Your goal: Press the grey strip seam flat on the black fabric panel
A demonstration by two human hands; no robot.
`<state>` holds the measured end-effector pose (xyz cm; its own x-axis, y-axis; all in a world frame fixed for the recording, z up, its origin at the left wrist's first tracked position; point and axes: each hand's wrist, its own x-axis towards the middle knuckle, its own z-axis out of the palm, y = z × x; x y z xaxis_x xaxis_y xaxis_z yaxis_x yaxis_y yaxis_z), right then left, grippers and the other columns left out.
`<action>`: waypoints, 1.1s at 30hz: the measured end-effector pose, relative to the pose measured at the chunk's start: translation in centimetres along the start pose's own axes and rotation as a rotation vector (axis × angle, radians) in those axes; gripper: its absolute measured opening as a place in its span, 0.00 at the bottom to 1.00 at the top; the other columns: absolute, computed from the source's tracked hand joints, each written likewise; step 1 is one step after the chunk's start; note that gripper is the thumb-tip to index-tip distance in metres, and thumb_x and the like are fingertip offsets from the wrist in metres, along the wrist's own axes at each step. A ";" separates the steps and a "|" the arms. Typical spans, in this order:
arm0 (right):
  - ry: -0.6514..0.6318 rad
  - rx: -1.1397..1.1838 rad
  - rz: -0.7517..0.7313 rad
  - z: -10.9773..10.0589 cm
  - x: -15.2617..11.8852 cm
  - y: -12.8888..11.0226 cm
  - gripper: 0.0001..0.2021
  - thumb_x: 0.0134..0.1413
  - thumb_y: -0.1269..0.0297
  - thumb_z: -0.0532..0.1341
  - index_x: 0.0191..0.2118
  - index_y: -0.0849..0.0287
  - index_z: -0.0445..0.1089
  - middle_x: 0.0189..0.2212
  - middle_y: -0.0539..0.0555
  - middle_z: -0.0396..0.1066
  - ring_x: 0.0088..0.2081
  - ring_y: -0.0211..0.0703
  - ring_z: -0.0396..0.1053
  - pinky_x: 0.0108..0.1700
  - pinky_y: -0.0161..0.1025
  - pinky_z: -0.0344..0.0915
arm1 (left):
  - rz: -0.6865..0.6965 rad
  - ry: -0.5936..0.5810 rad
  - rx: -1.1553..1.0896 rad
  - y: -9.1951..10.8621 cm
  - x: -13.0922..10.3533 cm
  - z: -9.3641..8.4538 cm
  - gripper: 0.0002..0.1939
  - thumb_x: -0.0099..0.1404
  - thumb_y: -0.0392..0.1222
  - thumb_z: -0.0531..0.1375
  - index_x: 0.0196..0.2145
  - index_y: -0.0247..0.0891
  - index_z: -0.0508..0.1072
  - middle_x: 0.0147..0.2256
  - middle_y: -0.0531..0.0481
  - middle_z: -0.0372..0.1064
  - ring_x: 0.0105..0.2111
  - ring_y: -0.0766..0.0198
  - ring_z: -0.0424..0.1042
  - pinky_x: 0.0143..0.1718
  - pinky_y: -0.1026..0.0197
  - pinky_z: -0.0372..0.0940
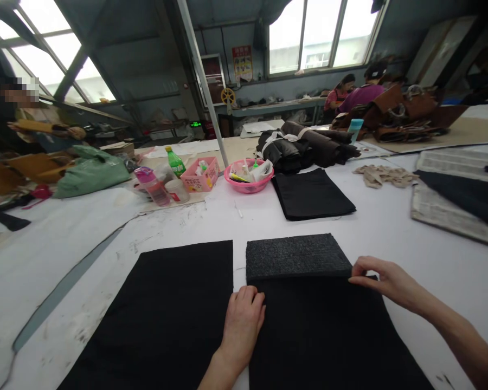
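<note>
Black cloth [317, 330], lower right: grey piece [296, 257] looks set, corner doesn't. I've right hand [386, 280] pinching there, left hand [244, 317] grip unclear.

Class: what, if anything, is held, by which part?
The right hand pinches the grey piece by its near right corner; left hand touches black cloth, grip unclear.

Open worktop [443, 271] right of the right hand [390, 280], narrow gap between two black panels [166, 314] partly blocked by the left hand [244, 322], black stack [315, 195], pink basin [250, 187], slanting pole [205, 81] beyond
</note>
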<state>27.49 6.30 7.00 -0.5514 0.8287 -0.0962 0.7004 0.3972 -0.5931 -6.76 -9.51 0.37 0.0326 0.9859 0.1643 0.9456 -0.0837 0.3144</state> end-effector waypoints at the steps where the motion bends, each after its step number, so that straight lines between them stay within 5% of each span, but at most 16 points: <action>1: -0.001 0.073 0.009 0.1 -0.2 0.0 0.18 0.57 0.43 0.60 0.32 0.54 0.70 0.32 0.50 0.69 0.36 0.45 0.65 0.38 0.38 0.59 | -0.001 0.001 -0.005 0.0 0.0 0.0 0.12 0.64 0.30 0.57 0.43 0.41 0.71 0.42 0.50 0.65 0.44 0.56 0.65 0.46 0.52 0.62; 8: 0.149 0.378 0.211 0.7 -2.1 -0.2 0.22 0.53 0.40 0.63 0.28 0.57 0.67 0.24 0.48 0.62 0.28 0.40 0.58 0.29 0.35 0.54 | -0.003 0.024 -0.001 -0.1 0.1 0.2 0.12 0.64 0.30 0.56 0.42 0.42 0.72 0.42 0.49 0.66 0.43 0.57 0.66 0.45 0.53 0.63; 13: 0.232 0.431 0.203 1.3 -2.9 -1.3 0.20 0.53 0.42 0.63 0.32 0.57 0.72 0.28 0.50 0.68 0.33 0.43 0.62 0.35 0.36 0.59 | 0.038 0.041 -0.014 -0.5 -0.1 0.9 0.13 0.64 0.29 0.55 0.43 0.42 0.73 0.43 0.48 0.67 0.44 0.57 0.68 0.44 0.54 0.63; 20: 0.423 0.513 0.278 2.3 -4.2 -2.0 0.21 0.50 0.42 0.64 0.29 0.59 0.70 0.25 0.50 0.68 0.30 0.41 0.63 0.32 0.35 0.60 | 0.085 0.041 -0.002 -1.4 0.0 1.7 0.14 0.65 0.29 0.55 0.44 0.42 0.73 0.43 0.47 0.67 0.44 0.56 0.69 0.44 0.54 0.63; 28: 0.474 0.472 0.233 1.0 -5.6 -5.4 0.19 0.54 0.42 0.62 0.35 0.55 0.74 0.32 0.51 0.72 0.36 0.46 0.68 0.37 0.35 0.66 | 0.028 -0.053 -0.104 -1.1 0.2 0.0 0.12 0.65 0.30 0.53 0.43 0.41 0.72 0.43 0.47 0.66 0.42 0.57 0.68 0.43 0.54 0.64; 33: 0.464 0.293 0.166 1.6 -7.1 -7.5 0.20 0.52 0.39 0.62 0.34 0.52 0.74 0.33 0.52 0.73 0.35 0.51 0.70 0.35 0.40 0.69 | 0.025 0.121 -0.234 1.3 0.9 -2.5 0.12 0.66 0.35 0.56 0.47 0.40 0.70 0.46 0.44 0.66 0.46 0.55 0.67 0.48 0.51 0.64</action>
<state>25.39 -3.17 10.81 -0.1418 0.9832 0.1148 0.5696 0.1759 -0.8029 -6.37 -9.12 3.29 0.0021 0.9597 0.2811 0.8439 -0.1525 0.5143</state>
